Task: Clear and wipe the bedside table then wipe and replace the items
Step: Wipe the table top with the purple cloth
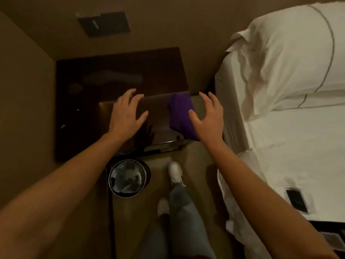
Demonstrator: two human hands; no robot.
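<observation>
- While both arms reach forward, I see my left hand [127,113] spread with straight fingers over the dark table [84,109], holding nothing.
- My right hand [207,116] is released, fingers relaxed, thumb just beside the purple cloth [182,113]; contact I cannot tell.
- Purple cloth lies bunched at the table's 3 o'clock edge, between both hands.
- Waste bin [127,177] stands on the floor at the table's 6 o'clock.
- Bed [289,137] lies at 3 o'clock, a dark phone [296,200] on it.
</observation>
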